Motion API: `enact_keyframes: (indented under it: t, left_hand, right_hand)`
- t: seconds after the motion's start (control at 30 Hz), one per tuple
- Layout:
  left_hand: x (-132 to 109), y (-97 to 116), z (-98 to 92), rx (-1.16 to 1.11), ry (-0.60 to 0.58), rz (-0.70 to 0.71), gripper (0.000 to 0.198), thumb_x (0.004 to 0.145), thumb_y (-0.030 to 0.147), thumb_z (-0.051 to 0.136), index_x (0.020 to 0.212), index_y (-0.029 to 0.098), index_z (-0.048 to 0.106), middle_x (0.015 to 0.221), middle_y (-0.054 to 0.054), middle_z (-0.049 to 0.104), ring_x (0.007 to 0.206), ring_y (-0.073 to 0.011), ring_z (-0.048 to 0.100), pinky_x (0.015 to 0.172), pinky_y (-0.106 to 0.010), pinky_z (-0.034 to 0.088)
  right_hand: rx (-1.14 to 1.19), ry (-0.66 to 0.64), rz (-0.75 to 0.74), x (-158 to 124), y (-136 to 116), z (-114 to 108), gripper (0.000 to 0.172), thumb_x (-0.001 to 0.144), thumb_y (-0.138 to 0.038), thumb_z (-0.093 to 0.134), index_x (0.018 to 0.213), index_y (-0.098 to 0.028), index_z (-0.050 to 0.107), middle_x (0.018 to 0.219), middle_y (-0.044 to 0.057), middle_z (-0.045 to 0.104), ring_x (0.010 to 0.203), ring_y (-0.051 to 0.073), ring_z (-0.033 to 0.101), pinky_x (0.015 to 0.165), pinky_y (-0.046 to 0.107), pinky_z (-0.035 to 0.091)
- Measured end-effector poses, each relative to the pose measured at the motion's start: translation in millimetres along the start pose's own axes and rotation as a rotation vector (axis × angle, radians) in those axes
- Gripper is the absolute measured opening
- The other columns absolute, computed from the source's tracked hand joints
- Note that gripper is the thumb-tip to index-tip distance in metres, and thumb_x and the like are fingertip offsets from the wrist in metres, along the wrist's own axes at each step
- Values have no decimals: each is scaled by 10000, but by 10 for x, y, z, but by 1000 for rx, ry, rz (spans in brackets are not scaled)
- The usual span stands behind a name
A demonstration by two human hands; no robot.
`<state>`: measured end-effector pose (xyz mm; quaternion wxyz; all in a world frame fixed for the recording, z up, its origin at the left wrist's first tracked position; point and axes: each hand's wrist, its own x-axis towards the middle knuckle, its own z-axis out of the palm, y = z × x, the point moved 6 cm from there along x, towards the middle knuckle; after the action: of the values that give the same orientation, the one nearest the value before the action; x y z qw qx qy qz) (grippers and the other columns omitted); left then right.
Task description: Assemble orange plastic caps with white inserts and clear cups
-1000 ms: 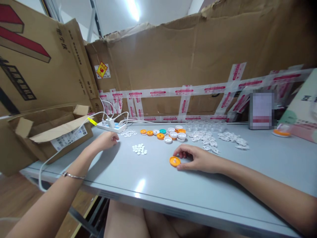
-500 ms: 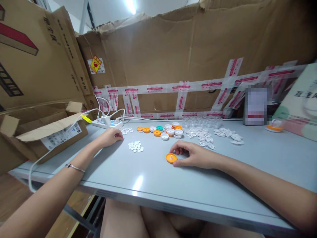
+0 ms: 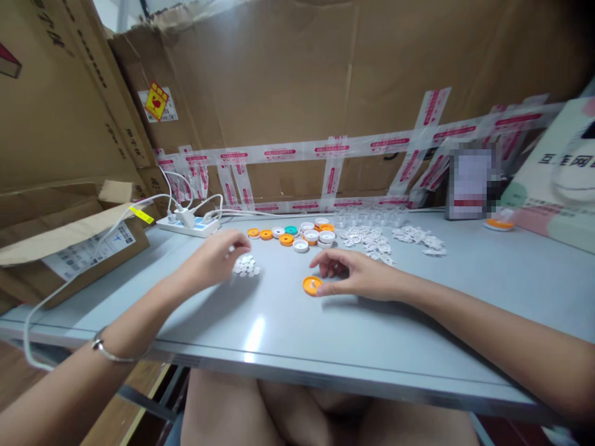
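An orange round cap [image 3: 311, 285] lies on the grey table [image 3: 418, 322], open side up with a small white piece in its middle. My right hand [image 3: 353, 275] rests beside it, thumb against the cap's edge and fingers curled loosely above it. My left hand [image 3: 218, 257] hovers over a small pile of white discs [image 3: 246, 266], its fingers bent down toward them; whether it holds one is hidden. A silver bracelet [image 3: 109, 350] circles my left wrist.
Behind the hands lies a cluster of orange, white and teal caps [image 3: 302, 234], then scattered clear plastic pieces [image 3: 390, 238]. A white power strip [image 3: 186, 224] with cables sits at back left beside an open cardboard box [image 3: 69, 248]. Taped cardboard walls surround the table.
My left hand moved right from near the power strip to the pile of white discs. My right hand stayed by the orange cap. The camera tilted down.
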<state>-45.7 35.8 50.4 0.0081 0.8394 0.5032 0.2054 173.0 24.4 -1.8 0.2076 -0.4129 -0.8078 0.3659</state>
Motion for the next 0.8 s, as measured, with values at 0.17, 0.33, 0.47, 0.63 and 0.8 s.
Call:
enact_keyframes:
  t: [0.17,0.33,0.47,0.63,0.8]
  left_hand:
    - [23,776,381,-364,-208,94,141,800,230,456,759,160,571,783,-29,639,722,-142,568,681,-259,446]
    - [180,834,618,-423,-356,-6,145,783,238,504,755,139,607,745,-35,659,705,-151,593,647,-252,452]
    - [227,776,705,-443,-409,-77,144,773,236,520,742,133,616,726,-37,672,697,-153,611,642,-247,463]
    - [232,767,720,-457,-409,-75,138,771,241,524,734,143,613,717,-27,684,687,-140,618,641,-236,464]
    - [227,788,713,-424,-415,-48,152,768,242,520,726,140,624,704,-28,682,672,-139,611,622,-232,454]
  right_hand:
    - [-74,3,-43,-30,-53,-37,415,661,-486,658,944,-189,593,862,28,556,796,161,487,693,275,396]
    - [-105,-2,-69,-38,-22,-27,346,687,-443,638,904,-175,611,835,25,583,774,152,506,686,269,402]
    - [-95,16,-77,-35,-4,-25,378,690,-490,624,879,-162,619,794,20,580,724,138,497,650,259,392]
    - [-73,16,-82,-34,-17,-8,410,675,-503,639,888,-154,620,775,16,555,716,132,482,645,252,386]
    - [-77,24,-80,-29,-11,8,406,675,-504,640,883,-156,626,774,15,551,719,134,476,646,253,379]
